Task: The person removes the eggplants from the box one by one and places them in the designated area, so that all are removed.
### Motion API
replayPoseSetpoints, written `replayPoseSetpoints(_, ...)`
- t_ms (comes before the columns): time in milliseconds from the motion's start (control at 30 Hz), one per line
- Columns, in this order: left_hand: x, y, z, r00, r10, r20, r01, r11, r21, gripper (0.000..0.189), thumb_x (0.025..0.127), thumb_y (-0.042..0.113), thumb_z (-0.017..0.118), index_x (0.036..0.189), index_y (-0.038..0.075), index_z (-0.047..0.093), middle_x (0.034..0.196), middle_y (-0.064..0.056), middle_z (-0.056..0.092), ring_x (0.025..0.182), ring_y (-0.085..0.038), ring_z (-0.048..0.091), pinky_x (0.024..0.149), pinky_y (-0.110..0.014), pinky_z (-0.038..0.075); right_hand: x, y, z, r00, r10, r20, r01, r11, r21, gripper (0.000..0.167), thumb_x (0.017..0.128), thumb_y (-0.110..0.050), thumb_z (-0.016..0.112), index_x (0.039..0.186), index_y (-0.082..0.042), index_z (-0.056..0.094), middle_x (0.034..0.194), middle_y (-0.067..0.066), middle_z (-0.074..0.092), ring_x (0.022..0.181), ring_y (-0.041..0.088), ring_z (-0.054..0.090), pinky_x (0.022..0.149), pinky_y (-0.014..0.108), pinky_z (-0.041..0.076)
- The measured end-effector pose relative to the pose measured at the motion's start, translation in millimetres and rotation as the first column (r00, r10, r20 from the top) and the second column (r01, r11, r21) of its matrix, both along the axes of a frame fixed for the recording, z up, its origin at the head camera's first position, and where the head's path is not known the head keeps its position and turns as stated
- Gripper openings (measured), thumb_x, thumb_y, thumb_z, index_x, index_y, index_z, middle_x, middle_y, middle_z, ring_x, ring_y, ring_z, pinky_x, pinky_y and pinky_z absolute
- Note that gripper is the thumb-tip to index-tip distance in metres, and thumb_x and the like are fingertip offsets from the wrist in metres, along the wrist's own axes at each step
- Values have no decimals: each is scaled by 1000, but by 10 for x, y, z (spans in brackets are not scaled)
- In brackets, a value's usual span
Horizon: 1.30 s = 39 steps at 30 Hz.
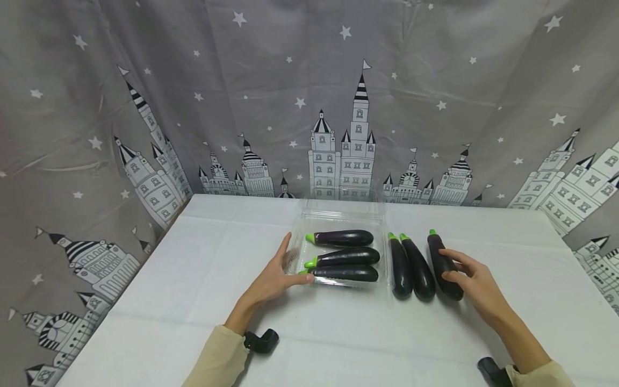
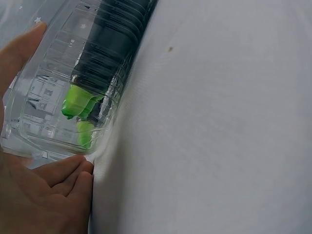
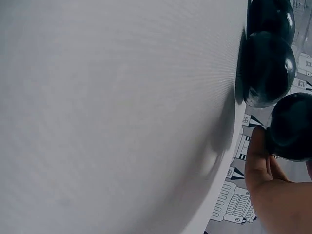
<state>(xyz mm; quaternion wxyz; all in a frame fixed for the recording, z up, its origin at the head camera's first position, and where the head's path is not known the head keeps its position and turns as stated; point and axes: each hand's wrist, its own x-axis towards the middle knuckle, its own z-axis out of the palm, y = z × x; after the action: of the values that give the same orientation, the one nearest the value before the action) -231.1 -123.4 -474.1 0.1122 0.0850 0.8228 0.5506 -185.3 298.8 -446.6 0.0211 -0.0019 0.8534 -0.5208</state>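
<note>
A clear plastic clamshell container (image 1: 345,216) stands on the table with its lid folded back. Inside lie three dark eggplants, the far one (image 1: 344,238), the middle one (image 1: 345,257) and the near one (image 1: 345,273), green stems to the left. My left hand (image 1: 273,277) spans the container's near left corner, thumb along the near side and fingers at the left wall. To the right, my right hand (image 1: 476,282) pinches an eggplant (image 1: 440,263) between thumb and fingers; in the right wrist view this eggplant (image 3: 292,126) appears raised off the table.
Two more eggplants, one (image 1: 400,269) close to the container's right wall and another (image 1: 418,269) beside it, lie stems away from me. A white cloth covers the table (image 1: 193,279). Behind it hangs a grey curtain (image 1: 271,70) printed with castles and stars.
</note>
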Motion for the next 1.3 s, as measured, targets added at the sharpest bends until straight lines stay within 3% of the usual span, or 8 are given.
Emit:
replayPoseSetpoints(100,3,0,8,1000,-2,7,2,1000,9,120,75,41,85,160,24,3,161,-20,18,148,-39,12,113,-63,14,4,4,-9,1000,15,7,-15,1000,10,55,94,-4,57,147,3,41,150,32,32,133,49,37,94,35,42)
replayPoseSetpoints(267,3,3,18,1000,-6,16,5,1000,19,119,76,38,85,160,25,3,161,-20,18,148,-38,10,113,-63,13,5,1,-29,998,38,53,-38,999,-2,56,94,-5,56,146,6,39,151,37,26,135,55,30,103,64,33)
replayPoseSetpoints(367,-1,2,16,1000,-8,15,8,1000,17,118,76,38,85,160,26,3,161,-19,19,148,-38,11,113,-62,13,0,4,-39,995,44,85,-44,999,-2,57,95,-7,57,147,6,37,152,37,22,136,57,26,105,68,28)
replayPoseSetpoints(867,0,0,5,1000,-9,6,9,1000,7,120,75,41,85,160,23,2,161,-20,18,148,-39,9,113,-64,13,-8,-8,-59,991,68,115,-76,995,64,63,100,-17,57,151,5,29,148,38,29,134,55,32,103,67,32)
replayPoseSetpoints(1100,-2,7,2,1000,-6,10,6,1000,2,119,75,40,85,160,24,3,161,-19,18,148,-39,8,113,-64,12,10,-6,-59,994,38,104,-44,998,52,59,99,-11,55,150,6,30,148,37,31,135,54,32,106,66,29)
replayPoseSetpoints(1300,2,3,5,1000,-4,13,4,1000,3,119,75,41,84,160,26,3,161,-19,19,148,-39,10,112,-64,13,21,6,-79,998,-2,63,-2,997,73,56,94,-4,59,145,8,38,137,37,46,124,49,47,98,58,41)
